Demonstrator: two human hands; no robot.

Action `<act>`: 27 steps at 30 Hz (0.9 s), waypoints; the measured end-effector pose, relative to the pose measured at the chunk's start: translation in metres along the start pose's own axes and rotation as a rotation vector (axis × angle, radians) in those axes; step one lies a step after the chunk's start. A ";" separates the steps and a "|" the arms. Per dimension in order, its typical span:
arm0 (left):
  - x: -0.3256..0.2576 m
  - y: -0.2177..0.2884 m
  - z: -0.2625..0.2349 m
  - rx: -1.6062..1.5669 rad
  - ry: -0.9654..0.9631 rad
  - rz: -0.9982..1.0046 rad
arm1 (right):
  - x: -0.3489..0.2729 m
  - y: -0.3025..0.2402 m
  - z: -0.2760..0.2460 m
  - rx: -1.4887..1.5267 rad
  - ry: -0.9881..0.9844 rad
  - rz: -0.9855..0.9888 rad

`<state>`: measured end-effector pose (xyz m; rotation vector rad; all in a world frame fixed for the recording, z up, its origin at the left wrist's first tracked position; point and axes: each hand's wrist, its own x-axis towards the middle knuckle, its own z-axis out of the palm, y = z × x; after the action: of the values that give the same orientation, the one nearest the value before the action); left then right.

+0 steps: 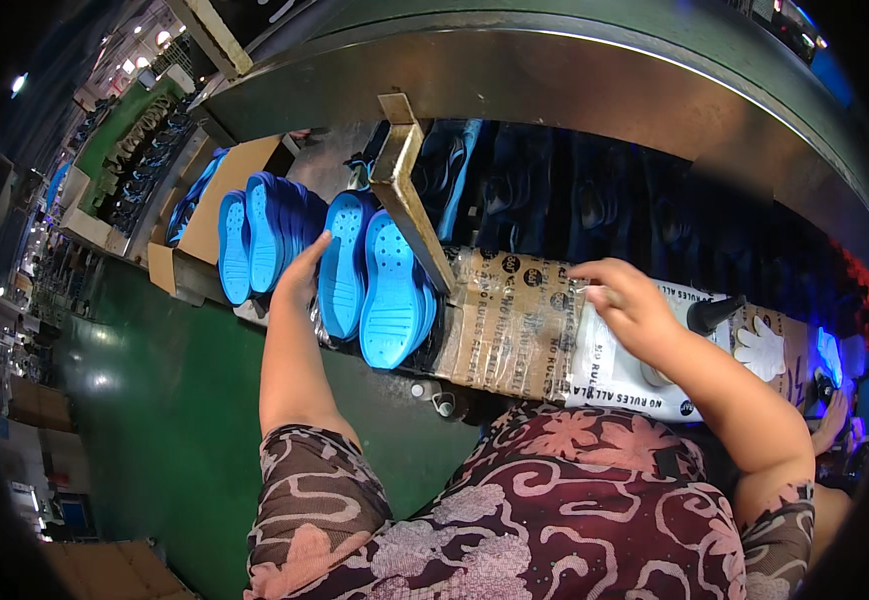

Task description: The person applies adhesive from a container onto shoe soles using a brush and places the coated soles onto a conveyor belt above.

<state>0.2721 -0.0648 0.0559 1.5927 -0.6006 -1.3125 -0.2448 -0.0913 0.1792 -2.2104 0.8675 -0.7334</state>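
Several light-blue shoe soles with small round holes stand on edge in groups at the left of the bench. My left hand (303, 268) reaches between two groups, its fingers stretched out along the edge of a blue sole (345, 265). Beside that one, a larger front sole (392, 290) leans with others behind it. To the left, another stack of soles (267, 235) shows darker blue sides. My right hand (635, 308) hovers above the bench with bent fingers drawn together; a small pale bit shows at the fingertips, too small to name. Under it lies a white printed sheet (605, 375).
A metal post (410, 185) rises beside the soles below a long metal beam (555, 65). Taped cardboard (505, 340) covers the bench. A black cone-shaped object (712, 315) and a white glove (760, 350) are at right. Dark footwear fills the area behind; a cardboard box (220, 225) stands left.
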 end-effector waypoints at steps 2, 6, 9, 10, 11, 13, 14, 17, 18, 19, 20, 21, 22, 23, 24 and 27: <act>0.002 -0.001 0.016 0.064 -0.044 -0.040 | 0.027 0.010 0.029 -0.060 -0.102 -0.018; -0.009 -0.017 0.018 0.067 -0.099 0.000 | 0.069 0.013 0.097 0.059 -0.342 0.330; -0.031 -0.048 0.020 -0.070 -0.039 0.115 | 0.080 0.038 0.145 0.232 -0.453 0.456; -0.051 -0.056 0.030 -0.160 -0.026 0.122 | 0.080 0.037 0.153 0.252 -0.489 0.476; -0.070 -0.067 0.039 -0.249 -0.008 0.132 | 0.077 0.034 0.159 0.274 -0.527 0.491; -0.093 -0.100 0.048 -0.325 0.094 0.179 | 0.059 0.051 0.180 0.244 -0.549 0.409; -0.110 -0.110 0.061 -0.316 0.129 0.223 | 0.052 0.052 0.182 0.220 -0.563 0.391; -0.167 -0.129 0.105 -0.314 0.257 0.265 | 0.042 0.049 0.159 0.116 -0.557 0.345; -0.180 -0.140 0.115 -0.350 0.259 0.255 | 0.040 0.050 0.146 0.057 -0.662 0.347; -0.193 -0.151 0.125 -0.386 0.262 0.243 | 0.035 0.050 0.134 0.000 -0.768 0.346; -0.204 -0.159 0.137 -0.376 0.266 0.238 | 0.027 0.049 0.123 -0.074 -0.804 0.341; -0.213 -0.167 0.149 -0.367 0.264 0.221 | 0.019 0.052 0.114 -0.088 -0.846 0.344; -0.219 -0.168 0.160 -0.335 0.254 0.194 | 0.014 0.054 0.104 -0.092 -0.882 0.371; -0.225 -0.167 0.170 -0.302 0.242 0.168 | 0.009 0.056 0.095 -0.095 -0.916 0.398; -0.226 -0.166 0.181 -0.300 0.245 0.174 | 0.003 0.060 0.089 -0.130 -0.889 0.407; -0.225 -0.157 0.204 -0.238 0.195 0.145 | -0.010 0.064 0.074 -0.174 -0.800 0.497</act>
<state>-0.0160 0.1163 0.0281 1.4327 -0.4153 -1.0642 -0.2242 -0.0945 0.0828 -2.0217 0.9925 0.4558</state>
